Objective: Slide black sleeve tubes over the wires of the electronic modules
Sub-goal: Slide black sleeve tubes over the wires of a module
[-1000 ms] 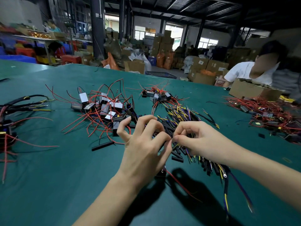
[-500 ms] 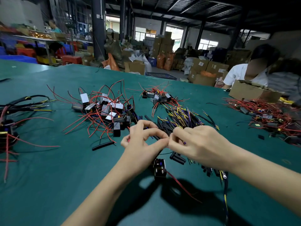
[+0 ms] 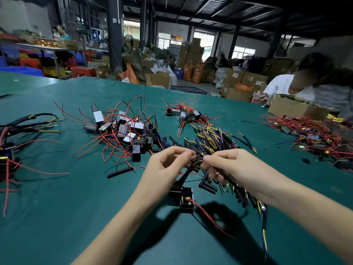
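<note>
My left hand point(image 3: 168, 167) and my right hand point(image 3: 235, 167) meet fingertip to fingertip above the green table point(image 3: 57, 217). Between them they pinch a black sleeve tube point(image 3: 188, 174) that runs down to a small black module point(image 3: 183, 197) hanging just under my hands, a red wire point(image 3: 208, 217) trailing from it. Behind my hands lies a heap of black sleeve tubes with yellow and purple wires point(image 3: 214, 140). A pile of modules with red wires point(image 3: 122, 129) sits to the left of it.
A second small pile of modules point(image 3: 183, 113) lies farther back. Finished black harnesses point(image 3: 23, 125) are at the left edge. A loose black tube point(image 3: 119, 172) lies left of my hands. Another person point(image 3: 286, 87), a cardboard box point(image 3: 292, 108) and more red-wired parts point(image 3: 315, 134) are at the right.
My hands have lifted and drawn closer to me. The black module came out from under my left hand and now hangs below the fingers on its sleeved wire.
</note>
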`<move>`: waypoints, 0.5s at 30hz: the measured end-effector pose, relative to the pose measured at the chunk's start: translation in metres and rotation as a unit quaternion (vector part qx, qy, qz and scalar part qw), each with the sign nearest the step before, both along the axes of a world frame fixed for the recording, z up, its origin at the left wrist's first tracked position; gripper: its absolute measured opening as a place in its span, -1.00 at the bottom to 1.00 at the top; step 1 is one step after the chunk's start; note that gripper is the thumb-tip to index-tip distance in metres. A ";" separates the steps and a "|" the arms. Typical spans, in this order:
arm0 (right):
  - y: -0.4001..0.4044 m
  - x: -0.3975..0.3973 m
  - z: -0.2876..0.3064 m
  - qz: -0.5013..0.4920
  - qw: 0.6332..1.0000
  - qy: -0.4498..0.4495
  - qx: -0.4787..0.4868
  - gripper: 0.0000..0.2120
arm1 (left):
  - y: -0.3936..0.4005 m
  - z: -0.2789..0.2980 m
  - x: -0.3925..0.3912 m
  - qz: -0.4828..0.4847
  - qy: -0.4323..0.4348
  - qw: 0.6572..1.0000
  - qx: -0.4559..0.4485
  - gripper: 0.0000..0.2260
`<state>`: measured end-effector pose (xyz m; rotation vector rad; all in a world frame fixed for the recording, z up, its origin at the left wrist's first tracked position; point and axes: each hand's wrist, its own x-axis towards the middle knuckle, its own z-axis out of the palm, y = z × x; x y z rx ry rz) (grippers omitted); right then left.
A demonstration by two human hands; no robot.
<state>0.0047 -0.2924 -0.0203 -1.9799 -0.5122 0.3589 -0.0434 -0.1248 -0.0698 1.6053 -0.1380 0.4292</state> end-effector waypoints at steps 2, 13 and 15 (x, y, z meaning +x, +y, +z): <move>-0.001 0.000 0.000 0.012 1.000 -0.009 0.007 -0.78 | 0.001 0.000 0.000 -0.018 0.017 0.999 -0.020 -0.89; -0.004 0.000 0.003 -0.012 0.999 -0.030 0.001 -0.92 | 0.008 0.001 0.000 -0.069 0.039 0.997 0.013 -0.89; -0.004 0.000 0.002 -0.029 0.999 -0.028 0.012 -0.82 | 0.009 0.000 0.000 -0.066 0.041 0.997 0.009 -0.90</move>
